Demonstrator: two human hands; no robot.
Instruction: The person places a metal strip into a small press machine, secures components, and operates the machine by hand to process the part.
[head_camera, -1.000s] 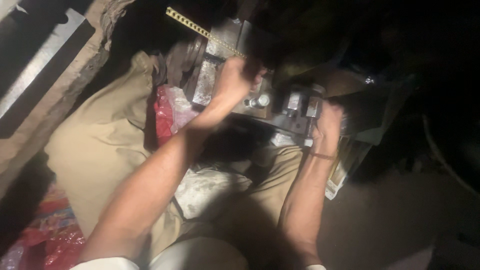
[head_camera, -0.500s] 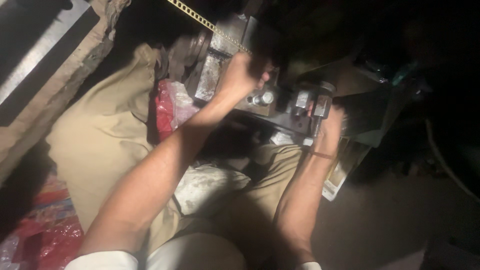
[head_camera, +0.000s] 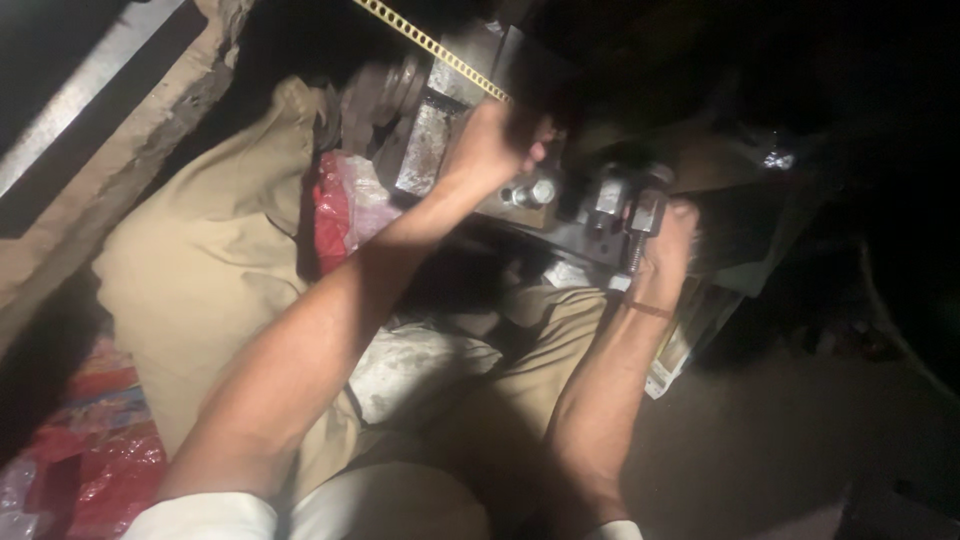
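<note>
Since a second ago we have leaned closer, so the metal block (head_camera: 560, 215) with its bolts (head_camera: 625, 205) fills more of the view; our hands have hardly shifted, so the work looks in the same step. Our left hand (head_camera: 495, 145) closes its grip on the block's far left part, fingers curled around a dark piece. Our right hand (head_camera: 668, 245) wraps the block's near right edge, just beside an upright bolt. The block rests above our knees.

White short sleeves, khaki trousers (head_camera: 210, 270), thin band (head_camera: 650, 310) on right wrist.
</note>
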